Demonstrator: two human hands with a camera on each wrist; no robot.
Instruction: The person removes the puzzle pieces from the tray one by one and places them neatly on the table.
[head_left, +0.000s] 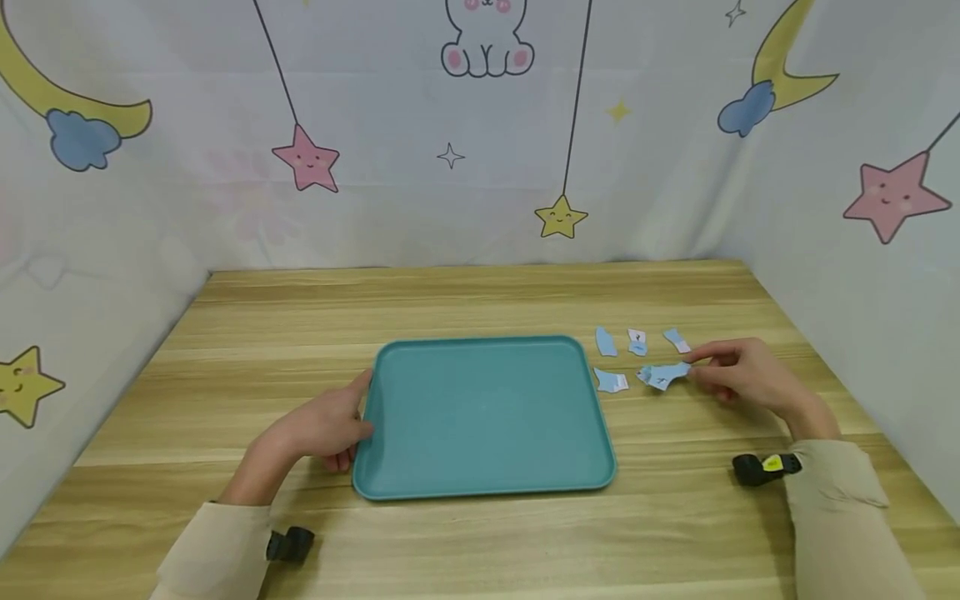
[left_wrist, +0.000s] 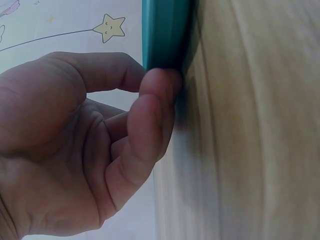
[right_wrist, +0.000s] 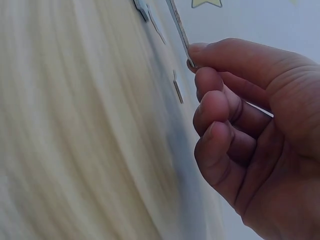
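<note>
My left hand (head_left: 326, 425) grips the left rim of a teal rectangular tray (head_left: 487, 417), thumb and index finger at the edge, other fingers curled. In the left wrist view, the fingertips pinch the tray's edge (left_wrist: 165, 35) close over the wood. At the right, my right hand (head_left: 738, 377) pinches the end of a light-blue puzzle piece (head_left: 667, 376) between thumb and index finger. The right wrist view shows this held piece (right_wrist: 178, 25) edge-on, thin and stiff, raised above the table. Loose pieces lie just beyond it, including a blue-and-white puzzle piece (head_left: 677, 340) near the index fingertip.
More flat pieces lie beside the tray's right edge: a plain blue piece (head_left: 606, 342), one with a small dark mark (head_left: 637, 342) and another pale blue piece (head_left: 611, 381). The wooden table (head_left: 480, 542) ends at a printed cloth backdrop (head_left: 375, 225) behind and at both sides.
</note>
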